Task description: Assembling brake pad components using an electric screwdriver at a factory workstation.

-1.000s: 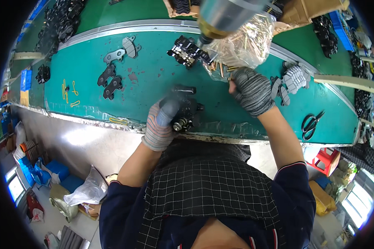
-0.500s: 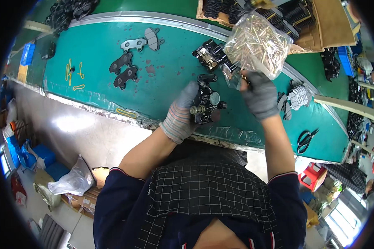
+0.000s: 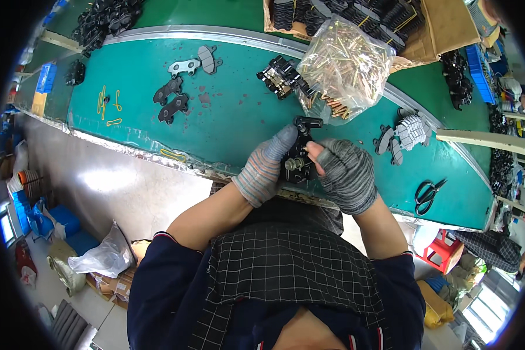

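Observation:
My left hand (image 3: 262, 165), in a grey striped glove, is closed round a black brake caliper (image 3: 300, 170) at the bench's near edge. My right hand (image 3: 349, 177), in a dark grey glove with bare fingertips, pinches at the caliper's right side. At those fingertips shows a small brass-coloured end, like that of a pin; the rest is hidden. Beyond the hands lies a second black caliper (image 3: 281, 77). Against it rests a clear plastic bag (image 3: 347, 67) full of long brass-coloured pins, several of them (image 3: 338, 108) lying at its mouth.
Brake pads (image 3: 174, 108) lie at the left and a grey stack of pads (image 3: 412, 130) at the right. Black scissors (image 3: 427, 197) rest near the right front edge. A carton (image 3: 443, 35) of black pads stands behind the bag. Yellow rubber bands (image 3: 114, 122) lie far left.
My right hand has come from the bag's mouth, left and down, to the caliper in my left hand. The caliper has turned a little in my grip. The whole view has shifted slightly.

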### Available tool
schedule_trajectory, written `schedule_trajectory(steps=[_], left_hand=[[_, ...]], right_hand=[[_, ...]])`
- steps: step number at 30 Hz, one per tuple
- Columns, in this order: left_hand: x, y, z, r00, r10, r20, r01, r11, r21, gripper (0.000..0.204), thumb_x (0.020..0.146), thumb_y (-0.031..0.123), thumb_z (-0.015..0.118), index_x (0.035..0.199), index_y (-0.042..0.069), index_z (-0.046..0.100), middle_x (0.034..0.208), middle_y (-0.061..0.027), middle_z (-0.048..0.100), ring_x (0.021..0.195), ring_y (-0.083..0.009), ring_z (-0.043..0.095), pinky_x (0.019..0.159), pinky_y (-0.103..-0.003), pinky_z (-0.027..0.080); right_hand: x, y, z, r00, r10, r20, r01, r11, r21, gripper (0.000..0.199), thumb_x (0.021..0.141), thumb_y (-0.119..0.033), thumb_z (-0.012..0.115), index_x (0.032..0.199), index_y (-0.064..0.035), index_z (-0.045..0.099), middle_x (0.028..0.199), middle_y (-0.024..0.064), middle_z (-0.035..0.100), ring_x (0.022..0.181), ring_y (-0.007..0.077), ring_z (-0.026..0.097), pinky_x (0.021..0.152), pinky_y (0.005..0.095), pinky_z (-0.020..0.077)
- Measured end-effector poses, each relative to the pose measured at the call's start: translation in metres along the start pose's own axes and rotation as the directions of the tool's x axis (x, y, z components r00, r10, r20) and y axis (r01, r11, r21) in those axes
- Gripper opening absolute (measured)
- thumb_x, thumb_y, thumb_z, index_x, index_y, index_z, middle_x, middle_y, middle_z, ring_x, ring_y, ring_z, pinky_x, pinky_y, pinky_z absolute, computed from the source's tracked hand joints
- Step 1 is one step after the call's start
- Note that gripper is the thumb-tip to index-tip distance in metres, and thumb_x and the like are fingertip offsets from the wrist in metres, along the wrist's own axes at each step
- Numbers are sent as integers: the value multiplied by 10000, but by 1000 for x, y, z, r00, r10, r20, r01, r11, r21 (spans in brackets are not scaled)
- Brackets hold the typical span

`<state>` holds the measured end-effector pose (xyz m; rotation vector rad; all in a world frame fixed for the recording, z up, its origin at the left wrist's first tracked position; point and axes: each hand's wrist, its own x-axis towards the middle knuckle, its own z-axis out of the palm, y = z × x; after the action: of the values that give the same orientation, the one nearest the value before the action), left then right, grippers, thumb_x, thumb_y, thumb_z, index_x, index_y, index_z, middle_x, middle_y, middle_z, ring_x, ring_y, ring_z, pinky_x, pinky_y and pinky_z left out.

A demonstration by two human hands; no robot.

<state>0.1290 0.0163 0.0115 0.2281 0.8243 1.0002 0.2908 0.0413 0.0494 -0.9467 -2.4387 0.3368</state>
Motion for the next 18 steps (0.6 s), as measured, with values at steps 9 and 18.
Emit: schedule_trajectory(steps=[9, 18], left_hand=[[11, 5, -12, 984, -86, 157, 117, 973, -197, 589, 792, 545, 676, 1138, 81, 568, 968, -76, 641, 842, -210, 645, 731, -374, 553], [9, 9, -9, 998, -26, 60, 40, 968, -249, 624, 778, 569, 676, 1155, 86, 558, 961, -87, 638, 841, -220, 645, 773, -384, 545]], right_hand=[[-17, -13, 6, 887, 418, -196, -129, 631, 765, 378, 754, 8, 721, 1074, -95, 549, 934, 128, 667, 805, 287, 649, 709, 328, 520], [-2, 0, 24, 932, -162, -324, 222, 962, 158, 358, 745, -158, 766, 1035, -122, 559, 907, 94, 674, 778, 276, 638, 764, 414, 522]])
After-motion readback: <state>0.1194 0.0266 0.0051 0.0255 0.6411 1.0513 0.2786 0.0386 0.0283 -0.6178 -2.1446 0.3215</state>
